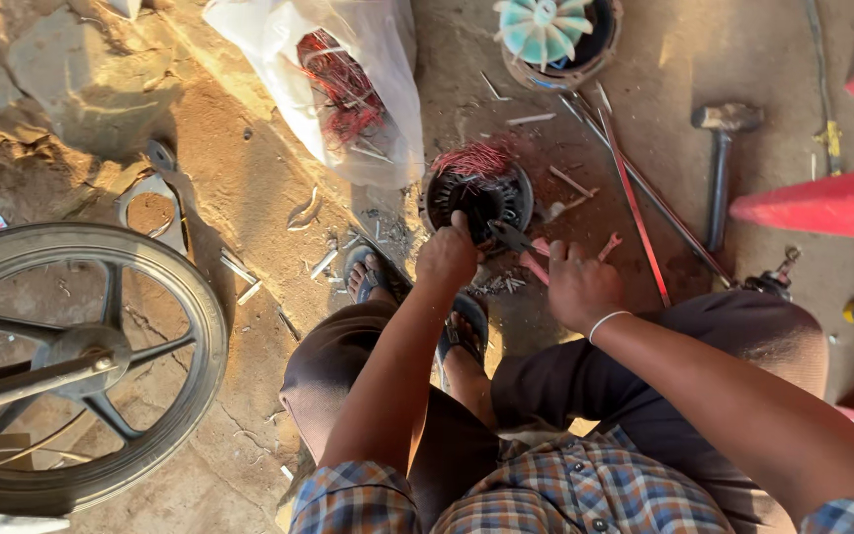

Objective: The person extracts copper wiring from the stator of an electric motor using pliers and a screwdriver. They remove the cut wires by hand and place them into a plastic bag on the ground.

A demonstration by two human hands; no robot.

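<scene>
- Nearest the camera: a checked shirt and dark trousers of a person squatting on a dirt floor (249, 198).
- The left hand (447, 255) is clamped on the rim of a round, dark motor stator (476, 198), which sits on the floor just ahead of both hands.
- The right hand (577, 287) is closed on pink-handled pliers (518, 242), jaws at the stator.
- Judgement: brace the stator firmly and pull in short tugs.
- Reddish copper wire (476, 156) bristles beyond the hands; a steel hammer (722, 158) lies further right.

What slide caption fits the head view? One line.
Left hand steadies a motor stator on the ground; right hand works pliers into it.
</scene>
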